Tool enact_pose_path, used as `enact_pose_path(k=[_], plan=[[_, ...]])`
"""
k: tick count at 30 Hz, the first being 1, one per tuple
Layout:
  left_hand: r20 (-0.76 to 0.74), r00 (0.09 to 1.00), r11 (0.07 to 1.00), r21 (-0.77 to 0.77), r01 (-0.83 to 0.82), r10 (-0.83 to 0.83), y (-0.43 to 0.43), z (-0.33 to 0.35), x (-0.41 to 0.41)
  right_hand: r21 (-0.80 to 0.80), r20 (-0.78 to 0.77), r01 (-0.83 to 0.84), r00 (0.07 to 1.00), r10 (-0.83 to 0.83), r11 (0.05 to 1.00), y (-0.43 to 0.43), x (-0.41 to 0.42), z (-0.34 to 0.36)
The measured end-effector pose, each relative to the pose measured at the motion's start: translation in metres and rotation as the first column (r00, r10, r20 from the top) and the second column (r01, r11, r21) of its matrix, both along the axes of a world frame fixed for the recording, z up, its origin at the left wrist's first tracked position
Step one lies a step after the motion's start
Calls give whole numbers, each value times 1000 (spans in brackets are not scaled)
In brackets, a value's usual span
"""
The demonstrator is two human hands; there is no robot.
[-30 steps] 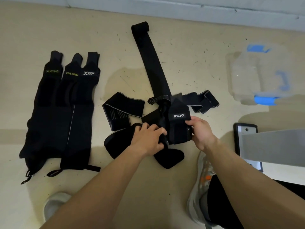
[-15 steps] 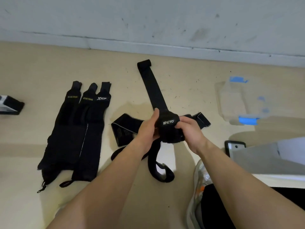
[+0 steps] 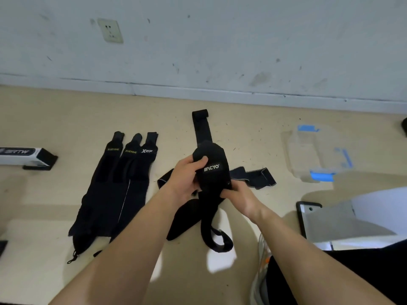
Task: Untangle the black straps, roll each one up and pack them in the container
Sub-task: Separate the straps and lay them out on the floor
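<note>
Head view, we hold a half-rolled black strap (image 3: pixel 213 172) above the floor (image 3: pixel 55 119), our left hand (image 3: pixel 186 180) curled round its top, our right hand (image 3: pixel 240 198) pinching its lower edge, loose tails dangling beneath, three flat straps (image 3: pixel 116 183) lying to the left, clear container (image 3: pixel 306 150) well off to the right.

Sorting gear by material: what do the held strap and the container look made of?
The strap looks like soft matte black fabric, since it folds and droops limply. The container seems clear plastic: the floor shows through it; blue clips.
</note>
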State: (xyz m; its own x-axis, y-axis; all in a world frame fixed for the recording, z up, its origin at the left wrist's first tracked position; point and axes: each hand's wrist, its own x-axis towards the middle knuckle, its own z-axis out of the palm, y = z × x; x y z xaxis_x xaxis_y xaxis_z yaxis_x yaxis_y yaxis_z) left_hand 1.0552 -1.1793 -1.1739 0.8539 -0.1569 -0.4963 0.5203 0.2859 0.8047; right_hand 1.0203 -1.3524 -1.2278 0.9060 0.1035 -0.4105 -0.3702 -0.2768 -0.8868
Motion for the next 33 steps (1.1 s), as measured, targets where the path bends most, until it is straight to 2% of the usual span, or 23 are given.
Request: enact_pose_path(k=[2, 4, 9, 13, 16, 17, 19, 22, 27, 30, 33], plan=[[19, 1000, 999, -47, 22, -21, 3, 11, 0, -74, 18, -70, 997, 72, 995, -3, -2, 0], [46, 999, 996, -87, 16, -12, 7, 18, 0, -83, 25, -91, 995, 93, 992, -8, -4, 0], [44, 985, 974, -163, -160, 169, 28, 13, 3, -97, 81, -3, 997, 10, 995, -13, -5, -1], [-52, 942, 924, -186, -335, 331, 45, 2, 5, 14, 117, 79, 990, -80, 997, -5, -4, 7], [-58, 924, 906, -185, -381, 377, 50, -1, 10, 99, 44, -64, 997, 59, 993, -3, -5, 11], [-53, 921, 903, -183, -389, 386, 51, 0, 12, 57, 12, -144, 990, 143, 988, -3, -5, 8], [-49, 914, 895, -186, -405, 403, 52, -1, 16, -123, -36, -274, 962, 272, 954, -6, -6, -5], [-69, 893, 870, -204, -449, 445, 58, -6, 20, -281, -89, -309, 951, 296, 908, -14, -11, -24], [-60, 876, 852, -207, -480, 479, 68, -12, 23, -297, -130, -191, 979, 158, 935, -33, -16, -41], [-65, 865, 842, -206, -499, 497, 79, -17, 26, -166, -50, -19, 999, 11, 986, -33, -11, -29], [-99, 846, 819, -214, -533, 524, 88, -18, 28, -1, 29, 178, 984, -178, 984, -28, 3, -3]])
